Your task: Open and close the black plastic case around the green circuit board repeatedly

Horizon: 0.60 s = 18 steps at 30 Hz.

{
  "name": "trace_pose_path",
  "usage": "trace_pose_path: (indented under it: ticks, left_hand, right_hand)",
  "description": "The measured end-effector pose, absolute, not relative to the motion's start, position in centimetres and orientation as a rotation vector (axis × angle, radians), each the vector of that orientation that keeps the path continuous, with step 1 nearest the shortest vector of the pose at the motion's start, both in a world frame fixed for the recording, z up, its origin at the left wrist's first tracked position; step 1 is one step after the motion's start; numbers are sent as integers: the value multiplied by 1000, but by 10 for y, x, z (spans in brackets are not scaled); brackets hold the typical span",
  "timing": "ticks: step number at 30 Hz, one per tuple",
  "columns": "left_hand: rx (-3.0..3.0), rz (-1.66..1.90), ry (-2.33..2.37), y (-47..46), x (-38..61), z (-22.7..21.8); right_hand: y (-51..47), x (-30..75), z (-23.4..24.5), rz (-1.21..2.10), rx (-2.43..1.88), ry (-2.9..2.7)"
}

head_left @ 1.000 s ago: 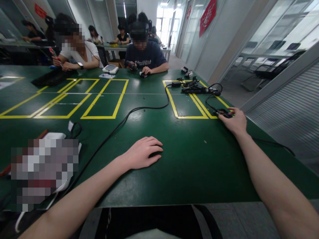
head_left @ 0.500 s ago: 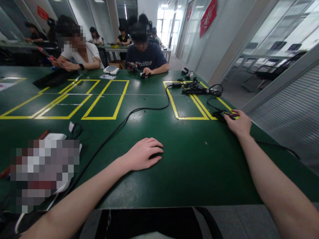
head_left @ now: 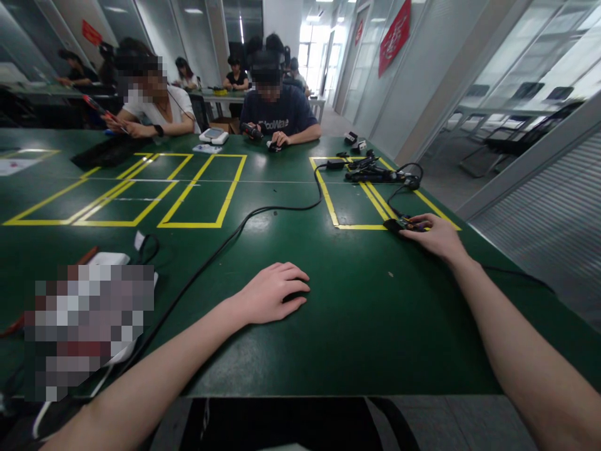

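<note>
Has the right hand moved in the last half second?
Yes, the right hand has moved left against the yellow tape, with the black device at its fingertips.

Beyond the right hand's fingers (head_left: 431,220), a pale wall (head_left: 422,78) runs back toward bright windows (head_left: 307,53); right of those fingers, a black chair (head_left: 539,129) stands on grey floor (head_left: 444,172) near ribbed panelling (head_left: 549,188).

Office workroom with glass partitions (head_left: 558,47), black chairs (head_left: 528,91), people (head_left: 280,113), green table (head_left: 347,338)
</note>
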State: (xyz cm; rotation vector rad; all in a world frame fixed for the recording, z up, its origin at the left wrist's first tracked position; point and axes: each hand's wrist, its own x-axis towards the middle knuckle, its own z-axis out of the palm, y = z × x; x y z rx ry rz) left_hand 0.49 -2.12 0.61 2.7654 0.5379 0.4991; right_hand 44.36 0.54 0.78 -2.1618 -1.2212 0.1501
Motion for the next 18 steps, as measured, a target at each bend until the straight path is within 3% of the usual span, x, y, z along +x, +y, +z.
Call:
trace_pose_path:
  ticks: [6,12,18]
  left_hand:
    - [2759,551,542,-21,6,8]
    - [2668,929,540,-22,4,15]
    - [2653,721,525,-19,1,10]
  right_hand:
    - [10,372,2,282,-1875,-1691]
    - [-27,282,7,610,-1233,-2260]
    - [-48,260,4,572,-878,-2456]
